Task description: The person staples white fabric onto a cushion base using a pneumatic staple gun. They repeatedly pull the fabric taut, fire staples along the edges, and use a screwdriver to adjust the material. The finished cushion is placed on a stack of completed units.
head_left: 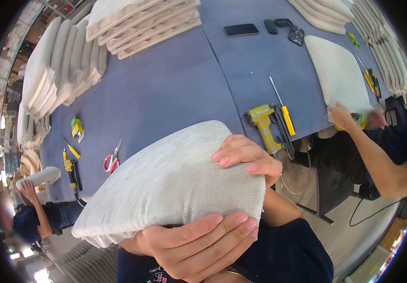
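Observation:
A pale grey fabric-covered cushion panel [165,174] is held up in front of me, tilted, over the near edge of the table. My left hand [196,247] presses against its near edge, fingers together and lying along the fabric. At the panel's right end, my right hand [250,158] is closed round the edge, its fingertips bent over the top face. The fabric puckers along the near edge, and loose threads show at the right corner. The underside is hidden. Just beyond my right hand lies a yellow staple gun [262,125], with a yellow-handled screwdriver [286,118] beside it.
Red-handled scissors [113,160] lie left of the panel. Stacked covered panels [62,66] and wavy-edged pads [146,23] stand at the far left. A phone [241,30] lies at the back. Co-workers' hands hold panels at the right [340,75] and left [43,178].

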The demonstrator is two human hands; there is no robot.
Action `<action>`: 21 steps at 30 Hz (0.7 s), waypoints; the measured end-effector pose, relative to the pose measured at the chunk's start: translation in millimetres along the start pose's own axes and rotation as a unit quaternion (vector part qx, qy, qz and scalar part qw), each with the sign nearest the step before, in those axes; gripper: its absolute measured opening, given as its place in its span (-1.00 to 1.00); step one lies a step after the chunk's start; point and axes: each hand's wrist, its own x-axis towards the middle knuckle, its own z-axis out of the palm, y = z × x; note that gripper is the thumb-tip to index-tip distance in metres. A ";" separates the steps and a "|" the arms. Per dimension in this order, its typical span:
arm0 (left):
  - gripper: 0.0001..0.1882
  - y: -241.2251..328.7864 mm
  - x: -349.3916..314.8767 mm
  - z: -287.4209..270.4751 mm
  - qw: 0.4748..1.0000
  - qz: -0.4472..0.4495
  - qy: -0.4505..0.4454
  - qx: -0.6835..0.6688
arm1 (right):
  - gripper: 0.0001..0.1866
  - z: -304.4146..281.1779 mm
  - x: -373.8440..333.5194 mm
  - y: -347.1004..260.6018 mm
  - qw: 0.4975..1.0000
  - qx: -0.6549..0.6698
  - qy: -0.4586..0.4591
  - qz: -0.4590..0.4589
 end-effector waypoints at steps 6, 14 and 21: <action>-0.75 -10.6 3.9 -10.2 0.998 0.038 -0.046 -0.002 | -0.67 -5.4 -3.0 -11.6 0.999 0.009 -0.019 0.026; -0.82 7.0 0.5 -1.1 0.999 0.039 -0.032 -0.020 | -0.74 -32.6 4.5 -46.0 0.977 -0.143 -0.147 -0.053; -0.75 7.7 0.9 -41.0 0.977 0.093 -0.087 -0.171 | -0.69 -20.9 15.0 -73.9 0.971 -0.197 -0.130 0.025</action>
